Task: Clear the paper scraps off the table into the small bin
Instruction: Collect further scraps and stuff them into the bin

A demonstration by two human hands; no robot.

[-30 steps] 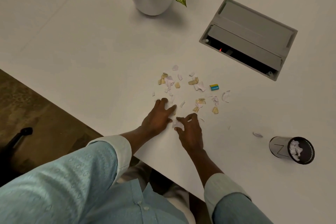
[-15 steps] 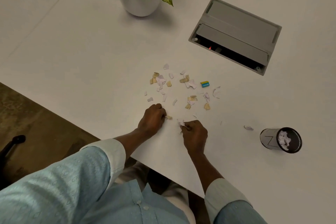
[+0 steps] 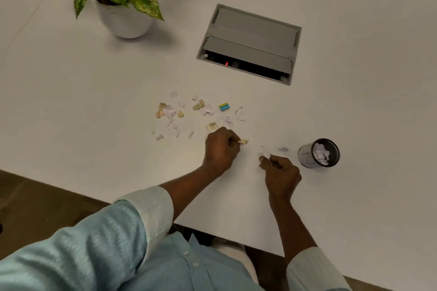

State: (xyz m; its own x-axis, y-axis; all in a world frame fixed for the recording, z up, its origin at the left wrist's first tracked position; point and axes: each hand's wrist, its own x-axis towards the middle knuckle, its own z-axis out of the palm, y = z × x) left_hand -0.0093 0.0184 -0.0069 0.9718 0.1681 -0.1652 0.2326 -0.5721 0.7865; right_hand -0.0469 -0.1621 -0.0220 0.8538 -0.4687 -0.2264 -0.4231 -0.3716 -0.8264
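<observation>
No readable text for you here.
The small blue-and-yellow paper tag (image 3: pixel 224 106) among your scraps carries pale lettering, too blurred to read; nothing else shows legible writing.

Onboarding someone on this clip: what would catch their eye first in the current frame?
Two hands at the table's near edge: the left hand pinches a tan scrap, the right hand a white scrap. Beyond them lies a scatter of paper scraps, and right of the hands a small bin already holding white scraps. At the far left stands a potted plant.
</observation>
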